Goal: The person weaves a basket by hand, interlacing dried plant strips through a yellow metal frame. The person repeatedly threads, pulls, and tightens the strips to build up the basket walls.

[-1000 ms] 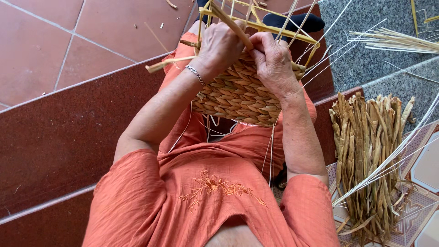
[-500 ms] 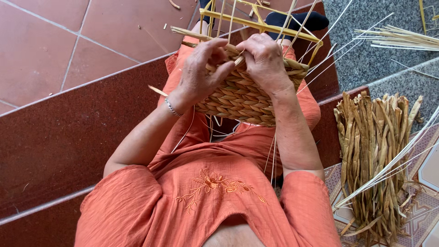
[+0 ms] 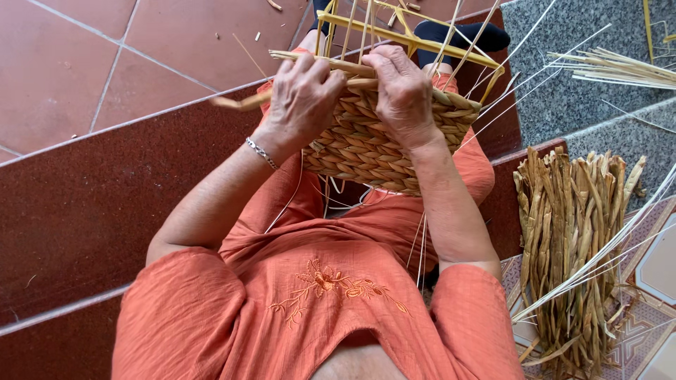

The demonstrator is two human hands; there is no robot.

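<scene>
I am sitting on tiled house steps (image 3: 84, 204), working as in a home craft spot: dried reeds (image 3: 570, 246) are lying at three o'clock, loose straw (image 3: 612, 67) at one o'clock.

Both arms reach forward from short orange sleeves, elbows bent, forearms angling in toward each other. The left hand (image 3: 301, 98) is curled, knuckles up, fingers closed in a grip, a thin bracelet at its wrist. The right hand (image 3: 403, 91) sits just beside it, palm down, fingers bent and pressing downward.
</scene>
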